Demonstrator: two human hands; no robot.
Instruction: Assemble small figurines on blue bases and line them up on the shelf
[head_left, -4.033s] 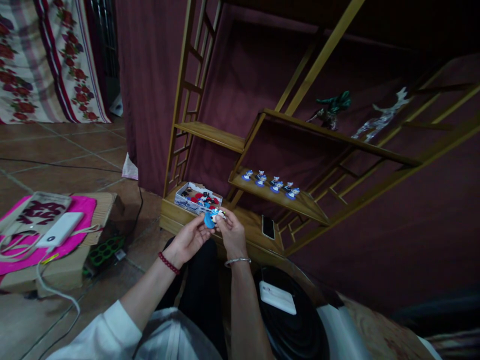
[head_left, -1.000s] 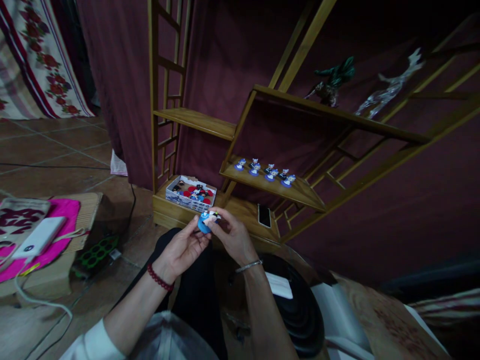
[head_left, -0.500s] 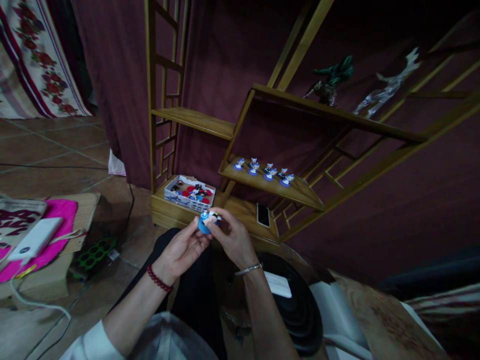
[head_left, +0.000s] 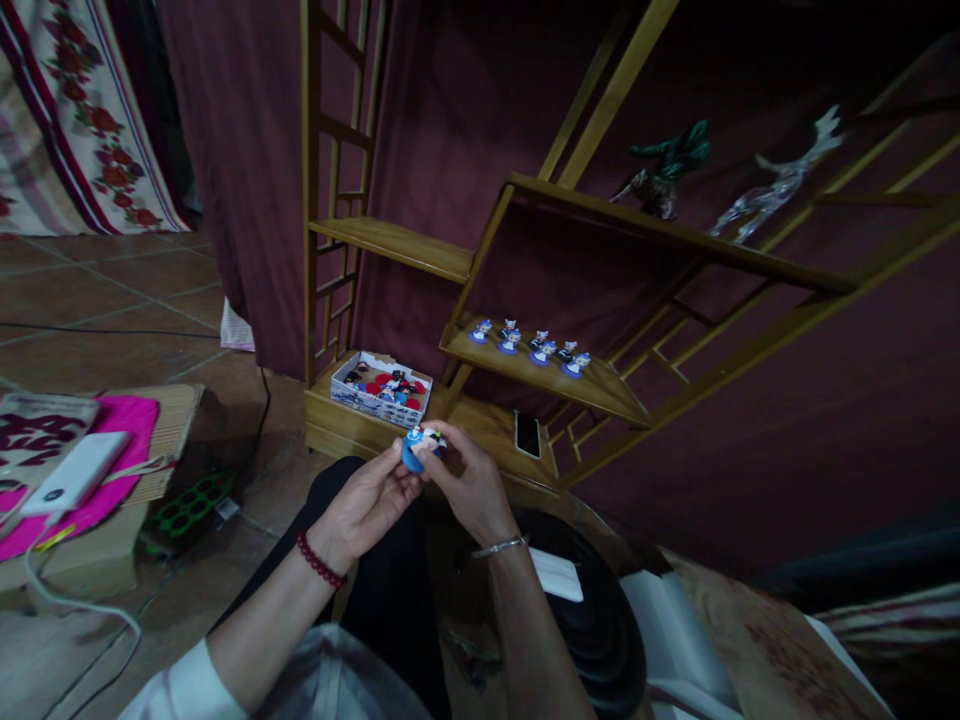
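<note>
Between my two hands, over my lap, is a small figurine with a round blue base (head_left: 412, 455). My left hand (head_left: 367, 505) pinches the edge of the base between thumb and fingers. From the other side my right hand (head_left: 469, 480) has its thumb and fingers closed on the figurine's upper part, hiding much of it. Just beyond my hands, a cardboard box (head_left: 367, 400) holds loose figurines and red and blue discs. Several small figurines (head_left: 541, 351) on blue or dark bases stand in two rows on the wooden shelf (head_left: 607, 392).
A phone (head_left: 527, 434) lies on the low shelf right of the box. Higher up stand a green statue (head_left: 667, 165) and a clear one (head_left: 780, 180). At left, a white power bank (head_left: 79, 472) lies on pink cloth. A black round stool (head_left: 600, 640) stands at right.
Both hands keep hold of the figurine, which has turned very slightly. The whole view has shifted a little; the shelf and box look the same.
</note>
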